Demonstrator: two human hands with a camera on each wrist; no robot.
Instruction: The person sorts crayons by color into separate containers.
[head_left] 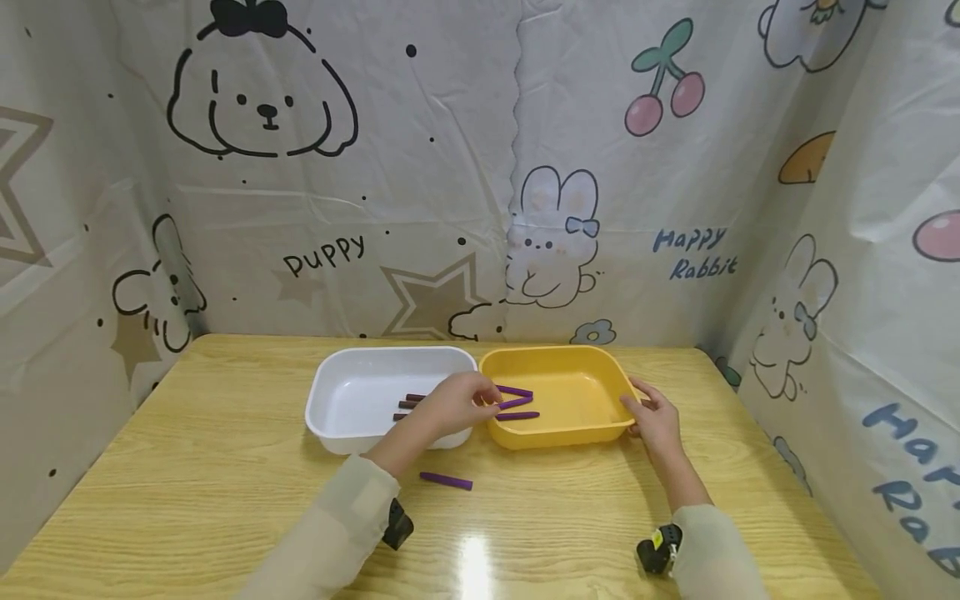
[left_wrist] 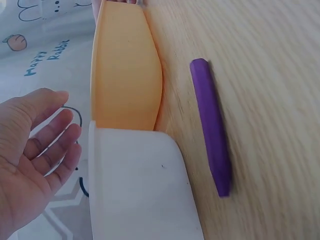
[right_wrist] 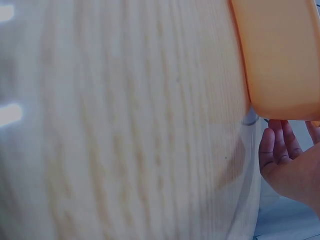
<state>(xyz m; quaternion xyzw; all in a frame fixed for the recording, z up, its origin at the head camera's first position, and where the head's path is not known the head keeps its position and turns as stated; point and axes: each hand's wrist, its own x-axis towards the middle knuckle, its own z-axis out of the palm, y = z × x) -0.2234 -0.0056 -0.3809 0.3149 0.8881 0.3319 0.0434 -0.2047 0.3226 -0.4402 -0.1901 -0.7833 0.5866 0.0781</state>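
My left hand (head_left: 459,406) is above the left end of a yellow plastic tray (head_left: 592,435), where it meets a white tray (head_left: 337,442). In the left wrist view the thumb and fingers stand apart, with nothing seen between them. By the fingertips, several purple crayon-like sticks (head_left: 517,415) lie in the yellow tray, partly hidden by the hand. My right hand (head_left: 660,425) holds the yellow tray's right rim, thumb over the edge and fingers outside. Dark brown sticks (head_left: 408,405) lie in the white tray, partly behind the left forearm.
A purple crayon-like stick (left_wrist: 211,125) lies on the wooden table (head_left: 555,517) in front of the trays. Printed cloth (head_left: 435,192) hangs behind the table and along its sides. The two trays stand side by side near the back edge.
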